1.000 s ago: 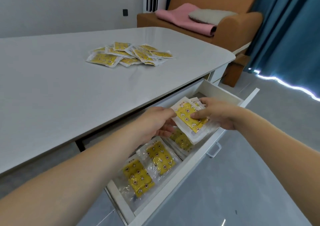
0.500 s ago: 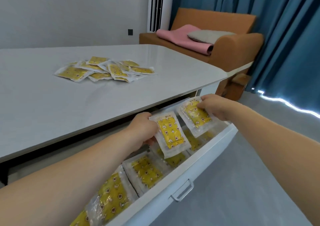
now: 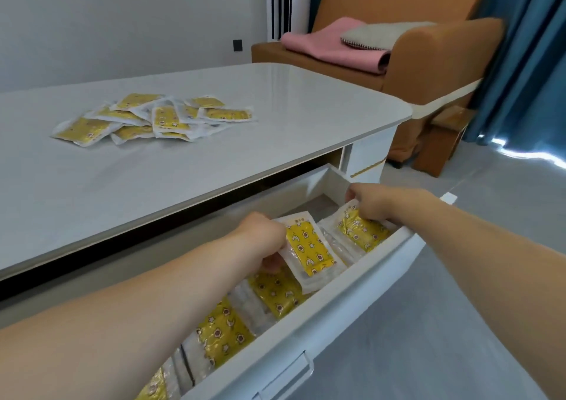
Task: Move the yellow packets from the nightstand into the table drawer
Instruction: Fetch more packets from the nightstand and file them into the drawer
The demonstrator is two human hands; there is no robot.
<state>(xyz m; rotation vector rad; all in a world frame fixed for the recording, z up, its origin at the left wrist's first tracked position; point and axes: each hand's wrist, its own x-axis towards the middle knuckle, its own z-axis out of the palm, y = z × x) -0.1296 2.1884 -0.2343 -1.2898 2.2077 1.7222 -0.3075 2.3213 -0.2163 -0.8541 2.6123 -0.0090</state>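
I've got both hands in the open drawer (image 3: 352, 280). My left hand (image 3: 260, 237) pinches a yellow packet (image 3: 309, 252) by its near-left edge, thumb on top, fingers (image 3: 272, 263) curled under; pkt tilts up toward 2 o'clock, above the row of packets (image 3: 226, 332) already lying in the drawer. My right hand (image 3: 376, 200) sits at approx 1 o'clock from the left, fingers bent down onto the top edge of a second packet (image 3: 358, 231) that leans vs the drawer's front wall. The loose pile of packets (image 3: 153, 117) lies on the surface (image 3: 214, 160) at 11 o'clock, well apart from both hands.
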